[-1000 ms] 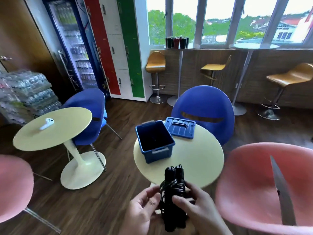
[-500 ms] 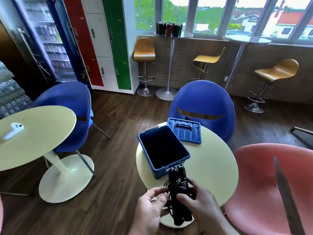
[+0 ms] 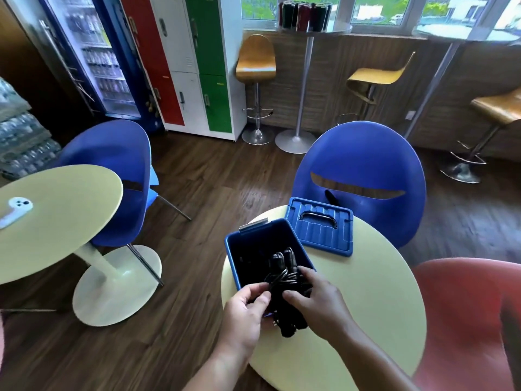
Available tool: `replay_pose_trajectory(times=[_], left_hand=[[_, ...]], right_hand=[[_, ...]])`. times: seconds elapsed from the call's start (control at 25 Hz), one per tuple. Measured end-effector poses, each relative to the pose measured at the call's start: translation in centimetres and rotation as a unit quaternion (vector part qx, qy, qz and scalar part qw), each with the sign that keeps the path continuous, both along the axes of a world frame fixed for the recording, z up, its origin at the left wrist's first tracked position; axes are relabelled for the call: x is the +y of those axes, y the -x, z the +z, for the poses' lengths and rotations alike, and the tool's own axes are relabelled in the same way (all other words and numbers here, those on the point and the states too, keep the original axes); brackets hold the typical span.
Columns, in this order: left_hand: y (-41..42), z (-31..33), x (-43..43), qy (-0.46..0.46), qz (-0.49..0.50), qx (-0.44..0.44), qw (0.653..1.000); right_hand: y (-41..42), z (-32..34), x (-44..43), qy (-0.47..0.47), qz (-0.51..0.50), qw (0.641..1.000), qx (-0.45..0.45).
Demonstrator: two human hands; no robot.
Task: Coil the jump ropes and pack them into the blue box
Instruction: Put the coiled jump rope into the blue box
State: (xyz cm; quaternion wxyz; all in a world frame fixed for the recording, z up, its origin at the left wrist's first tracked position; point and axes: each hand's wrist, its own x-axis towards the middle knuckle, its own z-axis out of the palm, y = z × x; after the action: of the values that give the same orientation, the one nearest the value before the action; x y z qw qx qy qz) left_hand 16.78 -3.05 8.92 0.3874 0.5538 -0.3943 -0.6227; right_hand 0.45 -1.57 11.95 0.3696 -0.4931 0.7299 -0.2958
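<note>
A round pale-yellow table point(image 3: 366, 306) stands on a dark wood floor point(image 3: 211, 179). An open blue box point(image 3: 248, 249) sits on it close to the left edge. Its blue lid point(image 3: 321, 230) lies flat just beside the box, handle up, at the far edge.

A blue chair point(image 3: 363, 153) stands behind the pale round tabletop point(image 3: 366, 300), another blue chair point(image 3: 118, 153) beside a second tabletop point(image 3: 64, 215) bearing a small white object point(image 3: 15, 210), with coloured lockers point(image 3: 180, 52) and wooden stools point(image 3: 256, 57) beyond.

Black jump rope point(image 3: 284, 280); blue box point(image 3: 234, 258), blue lid point(image 3: 321, 230); pale yellow table point(image 3: 366, 306).
</note>
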Motion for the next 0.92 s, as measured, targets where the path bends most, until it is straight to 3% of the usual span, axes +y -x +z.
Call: replay_pose_trajectory(times=[0.32,0.52,0.68,0.92], left_hand=[[2.9,-1.9,-5.6,-0.017,0.019,-0.101,0.995],[2.0,-2.6,-9.5,0.025,-0.059,-0.176,0.982],[0.5,-3.5,-12.7,0.030,-0.199,-0.275,0.940],[1.5,-3.8,-15.9,0.024,-0.390,-0.348,0.852]], right_hand=[[2.3,-2.0,-6.5,-0.035,0.044,0.998,0.001],[1.9,-4.0,-7.7,-0.073,0.035,0.997,-0.001],[2.0,-4.7,-7.3,-0.170,0.018,0.984,-0.046],[2.9,-4.5,-7.2,-0.262,0.015,0.965,0.004]])
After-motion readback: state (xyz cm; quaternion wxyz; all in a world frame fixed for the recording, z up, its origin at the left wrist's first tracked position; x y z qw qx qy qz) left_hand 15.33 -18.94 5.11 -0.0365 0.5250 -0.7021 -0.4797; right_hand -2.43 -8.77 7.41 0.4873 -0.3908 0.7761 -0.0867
